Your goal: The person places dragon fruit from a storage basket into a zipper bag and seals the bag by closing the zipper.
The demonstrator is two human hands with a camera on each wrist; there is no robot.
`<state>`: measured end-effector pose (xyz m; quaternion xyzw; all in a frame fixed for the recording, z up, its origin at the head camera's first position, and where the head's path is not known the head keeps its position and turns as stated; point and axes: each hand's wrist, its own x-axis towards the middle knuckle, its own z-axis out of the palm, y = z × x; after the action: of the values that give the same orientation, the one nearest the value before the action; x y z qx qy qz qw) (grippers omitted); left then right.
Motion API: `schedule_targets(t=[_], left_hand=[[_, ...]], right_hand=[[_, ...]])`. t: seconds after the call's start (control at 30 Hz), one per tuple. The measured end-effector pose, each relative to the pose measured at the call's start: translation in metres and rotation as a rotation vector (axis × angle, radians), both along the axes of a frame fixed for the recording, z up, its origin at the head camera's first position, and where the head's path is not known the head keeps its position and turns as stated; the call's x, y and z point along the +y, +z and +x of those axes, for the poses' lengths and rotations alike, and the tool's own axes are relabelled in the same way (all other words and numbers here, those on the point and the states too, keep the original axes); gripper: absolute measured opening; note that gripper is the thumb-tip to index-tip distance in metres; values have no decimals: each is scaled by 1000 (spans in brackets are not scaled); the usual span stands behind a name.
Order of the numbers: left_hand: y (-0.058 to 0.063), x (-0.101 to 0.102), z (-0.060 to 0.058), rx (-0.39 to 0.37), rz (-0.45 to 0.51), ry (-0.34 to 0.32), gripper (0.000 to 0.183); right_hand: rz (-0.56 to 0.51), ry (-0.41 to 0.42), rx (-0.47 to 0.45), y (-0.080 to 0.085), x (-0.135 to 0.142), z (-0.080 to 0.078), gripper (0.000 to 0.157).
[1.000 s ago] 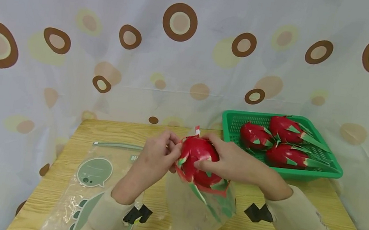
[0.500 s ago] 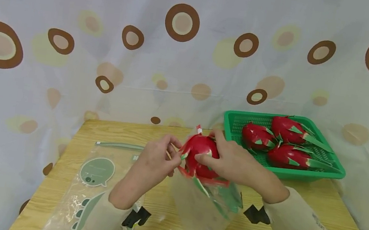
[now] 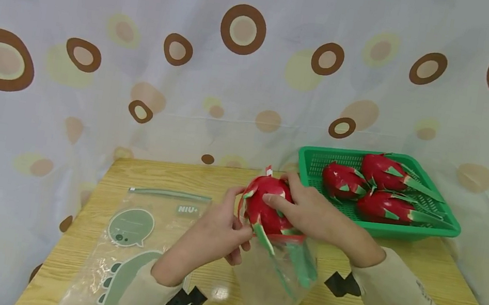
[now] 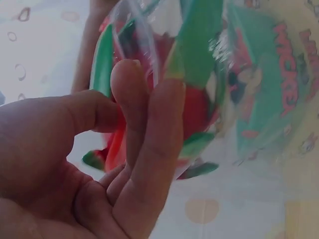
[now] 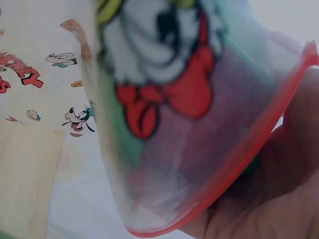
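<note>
Backdrop: pale curtain (image 3: pixel 253 88) with brown-ringed ovals, behind a wood-grain table (image 3: pixel 209 285).
Held dragon fruit (image 3: pixel 260 209): at the centre, in the mouth of a red-rimmed bag (image 3: pixel 260 290), whose clear body trails toward six o'clock.
Fruit's handling: probably firm and smooth, perhaps a little slippery; the green tips look likely to snag on the film. The rounded red body seems the best place to take hold.
Bag's handling: light, limp and slick by its look, best pinched at the red rim.
Right hand (image 3: pixel 317 215): at three o'clock, grasping the fruit, spread about as wide as its body, thumb across the near face.
Left hand (image 3: pixel 216 234): at eight o'clock, thumb and fingers nearly together, pinching the bag's rim.
Green basket (image 3: pixel 407 231): between two and three o'clock, holding three dragon fruits (image 3: pixel 384 206).
Dinosaur bag (image 3: pixel 130 228): flat at eight o'clock, partly under the left sleeve (image 3: pixel 142 292).
</note>
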<state>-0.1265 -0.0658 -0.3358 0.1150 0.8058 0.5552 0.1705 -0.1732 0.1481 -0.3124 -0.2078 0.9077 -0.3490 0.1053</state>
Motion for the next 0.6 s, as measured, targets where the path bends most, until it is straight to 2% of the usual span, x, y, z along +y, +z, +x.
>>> schedule_targets(t=[0.23, 0.4, 0.6], left_hand=[[-2, 5, 5, -73, 134, 22, 84], [0, 4, 8, -45, 130, 6, 89], [2, 3, 10, -9, 137, -16, 90]], right_hand=[[-49, 0, -52, 0, 3, -3, 54], [-57, -25, -94, -2, 5, -7, 57], [-71, -28, -94, -3, 4, -6, 60]])
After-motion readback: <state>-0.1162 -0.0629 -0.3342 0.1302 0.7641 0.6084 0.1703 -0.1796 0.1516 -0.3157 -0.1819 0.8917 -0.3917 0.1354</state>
